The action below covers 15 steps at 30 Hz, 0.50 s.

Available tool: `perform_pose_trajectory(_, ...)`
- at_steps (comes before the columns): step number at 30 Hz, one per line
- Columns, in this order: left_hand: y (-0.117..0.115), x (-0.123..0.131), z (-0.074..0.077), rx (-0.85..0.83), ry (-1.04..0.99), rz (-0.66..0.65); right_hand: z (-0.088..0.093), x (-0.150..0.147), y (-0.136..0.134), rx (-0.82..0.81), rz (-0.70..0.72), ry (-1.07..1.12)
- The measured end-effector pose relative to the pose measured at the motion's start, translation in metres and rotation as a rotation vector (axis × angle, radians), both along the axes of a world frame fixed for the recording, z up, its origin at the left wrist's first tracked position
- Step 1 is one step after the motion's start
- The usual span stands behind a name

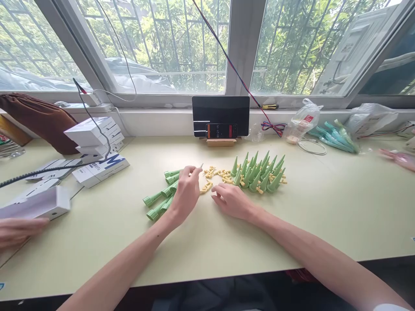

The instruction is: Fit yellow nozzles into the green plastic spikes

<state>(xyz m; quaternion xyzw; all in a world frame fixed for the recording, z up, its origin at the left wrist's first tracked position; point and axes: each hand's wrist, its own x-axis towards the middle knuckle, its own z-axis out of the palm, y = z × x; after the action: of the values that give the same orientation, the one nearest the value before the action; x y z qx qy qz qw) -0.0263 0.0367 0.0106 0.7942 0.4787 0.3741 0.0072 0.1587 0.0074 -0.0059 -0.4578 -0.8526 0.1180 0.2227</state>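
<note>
My left hand [187, 190] is closed in a pinch over the green tubes, and a small pale pointed piece [201, 166] sticks out between thumb and fingertips. Under and beside this hand lie several green tubes [154, 198] with wider ribbed ends. My right hand [232, 200] rests on the table with fingers loosely bent and slightly apart, nothing visible in them. Just beyond its fingertips are small yellow plastic pieces [206, 186], loosely scattered. Right of them stands a cluster of green cones [254, 175], points up, with yellow pieces among their bases.
A dark tablet [221, 113] leans at the back, a phone [221, 131] on a stand before it. White boxes [100, 169] are stacked left. At the left edge another person's hand [22, 231] is at an open white box [39, 207]. Plastic bags [303, 121] lie back right.
</note>
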Motion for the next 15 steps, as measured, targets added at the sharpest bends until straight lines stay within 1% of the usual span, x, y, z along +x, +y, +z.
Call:
perform_pose_trajectory(1,-0.002,0.002,0.003,-0.006,-0.059,-0.024,-0.001,0.000,0.000,-0.002,-0.003,0.060)
perform_pose_trajectory(3,-0.005,0.006,0.006,-0.081,-0.198,-0.086,-0.004,-0.001,0.002,-0.008,-0.021,0.222)
perform_pose_trajectory(6,-0.007,0.011,0.005,-0.261,-0.435,-0.215,-0.007,-0.001,0.004,-0.060,-0.083,0.470)
perform_pose_trajectory(8,-0.008,0.014,0.002,-0.383,-0.559,-0.291,-0.006,0.000,0.004,-0.110,-0.121,0.571)
perform_pose_trajectory(10,-0.008,0.015,-0.001,-0.481,-0.630,-0.331,-0.006,0.000,0.005,-0.151,-0.142,0.627)
perform_pose_trajectory(15,-0.010,0.019,-0.005,-0.672,-0.715,-0.360,-0.006,-0.002,0.005,-0.238,-0.162,0.788)
